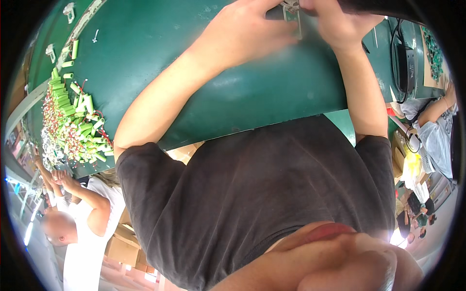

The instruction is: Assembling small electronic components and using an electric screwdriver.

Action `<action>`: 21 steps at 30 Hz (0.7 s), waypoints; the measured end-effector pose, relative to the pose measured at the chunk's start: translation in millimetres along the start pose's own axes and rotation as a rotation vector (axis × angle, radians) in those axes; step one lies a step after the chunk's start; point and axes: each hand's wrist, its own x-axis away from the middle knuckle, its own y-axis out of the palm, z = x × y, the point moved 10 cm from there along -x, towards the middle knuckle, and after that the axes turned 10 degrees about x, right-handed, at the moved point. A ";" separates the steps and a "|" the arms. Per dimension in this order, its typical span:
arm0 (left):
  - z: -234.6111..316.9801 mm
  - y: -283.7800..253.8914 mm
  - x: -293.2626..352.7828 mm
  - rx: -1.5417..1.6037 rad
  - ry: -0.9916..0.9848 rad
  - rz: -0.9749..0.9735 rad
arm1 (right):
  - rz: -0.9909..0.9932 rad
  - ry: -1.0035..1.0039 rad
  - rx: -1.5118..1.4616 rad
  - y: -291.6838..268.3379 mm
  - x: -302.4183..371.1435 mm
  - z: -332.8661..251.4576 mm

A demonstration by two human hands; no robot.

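At the top edge of the head view, my right hand (340, 26) is closed, its fingertips on a small part with a silvery rounded end (290, 5). Below that end hangs a pale, narrow, rectangular frame-like piece (293, 23); whether the two are joined cannot be made out. My left hand (250, 31) reaches in from the other side. One of its upper fingers comes close to the silvery end, and its lower fingers are smeared by motion beside the pale piece. The picture's upper edge cuts off part of both hands.
Green battery cells with red wires (73, 114) lie heaped at left on the green table (233, 92). A small white piece (95, 36) lies nearby. At right are a black power adapter (405, 68) with cable and a tray of circuit boards (432, 53). People sit on both sides.
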 end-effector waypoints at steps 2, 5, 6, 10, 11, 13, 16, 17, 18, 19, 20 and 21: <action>-2.9 3.4 2.0 -0.028 -0.005 -0.021 | 0.045 0.052 -0.017 -2.1 1.3 -0.3; 5.7 1.9 8.1 -0.261 0.214 0.048 | 0.147 0.135 -0.120 -9.5 0.6 -2.2; 3.6 -3.5 4.0 -0.176 0.199 0.064 | 0.166 0.119 -0.121 -16.2 0.6 -4.5; -33.1 -45.2 -24.4 0.125 -0.169 0.148 | 0.250 0.202 -0.244 -24.0 3.9 1.7; -39.5 -58.4 -36.6 0.082 -0.187 0.153 | 0.265 0.212 -0.247 -25.9 6.3 6.1; -71.9 -90.5 -43.7 -0.006 -0.383 0.191 | 0.198 0.149 -0.265 -15.5 3.7 6.3; -135.6 -130.0 -50.8 -0.101 -0.453 0.335 | 0.249 -0.016 -0.394 -9.5 5.9 18.2; -154.2 -134.3 -57.1 -0.165 -0.396 0.367 | 0.300 -0.207 -0.506 -14.7 8.7 22.1; -167.7 -132.9 -60.0 -0.143 -0.423 0.330 | 0.306 -0.172 -0.557 -13.8 11.9 26.6; -184.0 -138.7 -52.2 -0.194 -0.449 0.326 | 0.252 -0.025 -0.413 -9.0 10.5 18.3; -203.3 -140.1 -44.7 -0.241 -0.470 0.320 | 0.201 0.120 -0.260 -8.4 10.3 12.2; -214.2 -131.4 -53.8 -0.243 -0.404 0.327 | 0.295 -0.299 -0.473 -18.2 11.1 13.9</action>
